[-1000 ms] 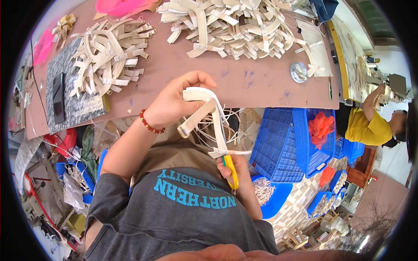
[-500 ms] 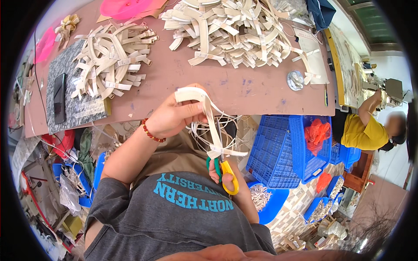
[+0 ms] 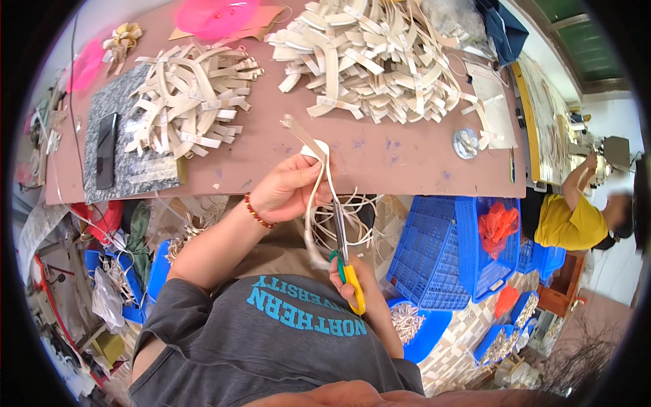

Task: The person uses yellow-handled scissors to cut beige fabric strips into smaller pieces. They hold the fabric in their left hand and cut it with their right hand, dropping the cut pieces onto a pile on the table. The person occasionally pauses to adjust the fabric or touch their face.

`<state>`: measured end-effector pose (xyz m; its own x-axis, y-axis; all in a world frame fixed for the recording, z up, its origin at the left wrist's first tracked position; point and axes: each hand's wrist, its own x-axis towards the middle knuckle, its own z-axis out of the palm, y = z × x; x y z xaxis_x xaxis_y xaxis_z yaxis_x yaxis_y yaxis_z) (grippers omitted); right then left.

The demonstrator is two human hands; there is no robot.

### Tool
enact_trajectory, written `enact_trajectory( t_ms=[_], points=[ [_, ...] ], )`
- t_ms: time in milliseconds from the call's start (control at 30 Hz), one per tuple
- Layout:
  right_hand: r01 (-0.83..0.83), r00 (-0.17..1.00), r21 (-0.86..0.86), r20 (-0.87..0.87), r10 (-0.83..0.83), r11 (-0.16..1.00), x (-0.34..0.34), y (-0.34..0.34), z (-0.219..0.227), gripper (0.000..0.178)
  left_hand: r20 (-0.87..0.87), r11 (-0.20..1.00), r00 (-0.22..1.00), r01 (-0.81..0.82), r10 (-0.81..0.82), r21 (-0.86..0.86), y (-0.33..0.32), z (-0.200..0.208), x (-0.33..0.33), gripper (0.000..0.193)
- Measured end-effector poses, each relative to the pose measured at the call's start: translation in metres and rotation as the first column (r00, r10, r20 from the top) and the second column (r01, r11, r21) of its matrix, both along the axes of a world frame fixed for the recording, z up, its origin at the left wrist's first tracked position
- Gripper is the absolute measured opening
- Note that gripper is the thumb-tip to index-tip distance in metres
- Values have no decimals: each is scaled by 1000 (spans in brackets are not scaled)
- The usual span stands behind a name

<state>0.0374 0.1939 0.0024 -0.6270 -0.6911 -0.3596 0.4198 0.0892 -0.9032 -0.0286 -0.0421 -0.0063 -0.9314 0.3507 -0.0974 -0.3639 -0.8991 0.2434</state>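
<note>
My left hand (image 3: 288, 188) pinches a cream fabric strap (image 3: 300, 133) in front of the table edge. One end of the strap points up toward the table, and a narrow strip hangs down in a curve. My right hand (image 3: 354, 277) grips scissors with one yellow and one green handle (image 3: 356, 290). Their metal blades point up beside the hanging strip, just below my left fingers. Whether the blades touch the strap, I cannot tell. Behind the scissors a tangle of thin white trimmings (image 3: 363, 220) hangs below the table edge.
Two heaps of cream straps, a smaller one (image 3: 193, 102) and a larger one (image 3: 369, 64), lie on the brown table (image 3: 271, 152). A phone (image 3: 106, 150) rests on a speckled slab at left. Blue crates (image 3: 427, 258) stand at right; farther right, a person in yellow (image 3: 573, 220) works.
The strap has turned in my left hand, one end now pointing upward. The scissors have swung more upright, with their blades now in plain sight.
</note>
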Motion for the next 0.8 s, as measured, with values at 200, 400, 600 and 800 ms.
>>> enact_trajectory(
  t_ms=[200,400,600,800],
  points=[
    [-23,980,190,-192,60,981,0,0,-3,49,19,925,1000,-13,6,380,4,-14,-2,27],
    [8,981,158,-194,23,987,3,3,-8,45,-13,936,1000,-17,23,353,3,-17,0,25],
    [180,982,80,-66,-175,980,9,-3,-4,48,-41,996,998,-35,39,85,-1,-9,5,17],
    [336,941,-61,-9,-337,940,7,-3,-16,68,-68,992,997,-24,33,125,-3,0,4,22]
  ],
)
